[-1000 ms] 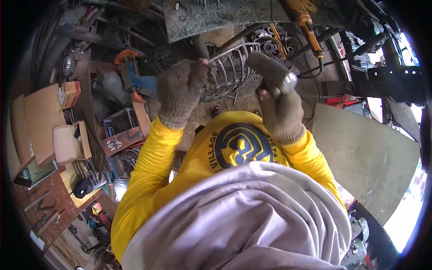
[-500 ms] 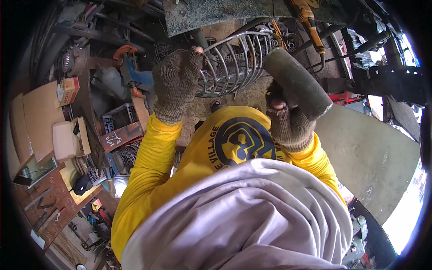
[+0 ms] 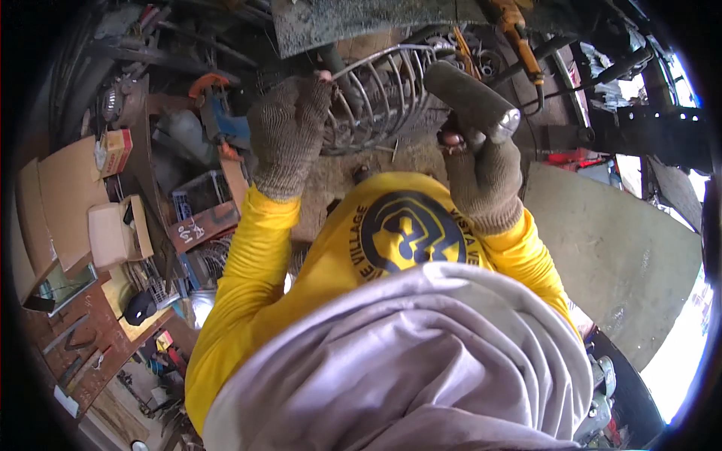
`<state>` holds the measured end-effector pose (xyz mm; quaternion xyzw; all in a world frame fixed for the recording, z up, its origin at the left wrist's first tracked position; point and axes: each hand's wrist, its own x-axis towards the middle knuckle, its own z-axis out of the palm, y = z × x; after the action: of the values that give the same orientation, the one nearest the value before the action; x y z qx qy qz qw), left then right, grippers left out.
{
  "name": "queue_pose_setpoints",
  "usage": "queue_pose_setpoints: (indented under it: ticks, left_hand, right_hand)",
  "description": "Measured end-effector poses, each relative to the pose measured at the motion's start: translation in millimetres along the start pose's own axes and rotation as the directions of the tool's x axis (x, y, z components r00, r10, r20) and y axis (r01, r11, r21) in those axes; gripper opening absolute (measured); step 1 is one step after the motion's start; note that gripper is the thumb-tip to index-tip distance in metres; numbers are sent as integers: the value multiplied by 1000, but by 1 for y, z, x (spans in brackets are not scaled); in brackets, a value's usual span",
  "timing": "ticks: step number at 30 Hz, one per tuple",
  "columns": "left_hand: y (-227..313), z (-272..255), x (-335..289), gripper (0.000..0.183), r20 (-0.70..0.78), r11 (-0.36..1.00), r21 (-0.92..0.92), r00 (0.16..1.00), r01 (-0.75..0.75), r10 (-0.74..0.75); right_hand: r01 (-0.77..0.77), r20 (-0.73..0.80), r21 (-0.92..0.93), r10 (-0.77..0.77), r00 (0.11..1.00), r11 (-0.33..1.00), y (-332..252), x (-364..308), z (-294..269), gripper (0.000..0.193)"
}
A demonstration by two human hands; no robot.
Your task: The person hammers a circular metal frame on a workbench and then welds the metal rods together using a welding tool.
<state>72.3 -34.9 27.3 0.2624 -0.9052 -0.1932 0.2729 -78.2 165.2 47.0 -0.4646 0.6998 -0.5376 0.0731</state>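
Observation:
My left hand, in a brown knit glove with bare fingertips, is closed on the near-left end of a cage of curved metal rods. The cage lies on its side in front of me, its ribs running off to the right. My right hand, gloved alike, is wrapped round a hammer with a thick, dark cylindrical head. The hammer's handle is hidden by the fist. Its head is tilted, one end by the cage's right side and the shiny worn end toward me.
A dark metal tabletop edges the far side, with an orange power tool at its right. A blue clamp or vise stands left. Cardboard boxes and a tool-strewn bench lie farther left. A large greenish sheet leans at right.
The hammer has moved a little left and up, toward the cage, and its shiny end has turned into view. My left hand and the cage have shifted slightly left and up.

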Motion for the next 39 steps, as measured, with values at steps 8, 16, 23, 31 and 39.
queue_pose_setpoints:
  ticks: [8,16,23,31,39]
  left_hand:
    - [-10,-2,2,28,-143,917,135,909,-374,392]
    - [1,-9,4,30,-147,898,179,892,-401,428]
    - [22,-6,3,23,-187,979,20,961,-201,202]
    - [17,-8,-9,30,-91,998,22,994,-53,54]
    - [7,-14,-12,19,-127,989,66,982,-132,140]
  right_hand:
    - [-205,11,56,205,979,977,18,-23,3,31]
    - [-283,33,55,281,959,958,18,-32,-4,34]
    - [-30,-42,233,41,998,972,-6,-29,-8,29]
    - [-237,-11,-9,237,972,972,5,-18,-1,34]
    - [-393,-19,178,402,915,902,16,-34,-5,31]
